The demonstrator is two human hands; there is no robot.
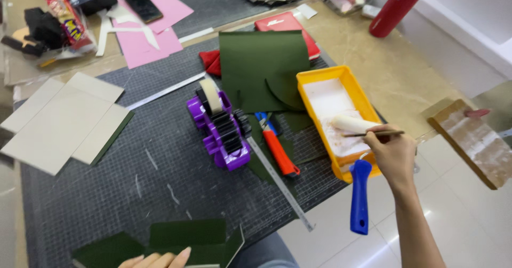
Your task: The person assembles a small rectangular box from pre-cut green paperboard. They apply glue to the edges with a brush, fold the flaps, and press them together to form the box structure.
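My right hand grips a small paint roller by its wire frame, with the blue handle hanging down past the table edge. The white roller sleeve rests in a yellow tray holding white glue. My left hand shows only fingertips at the bottom edge, pressing on a dark green folded card piece that lies on the grey cutting mat.
A purple tape dispenser, an orange-handled utility knife and a steel ruler lie mid-mat. A large green sheet, grey boards, pink paper, a phone, a red cylinder and a wooden board surround them.
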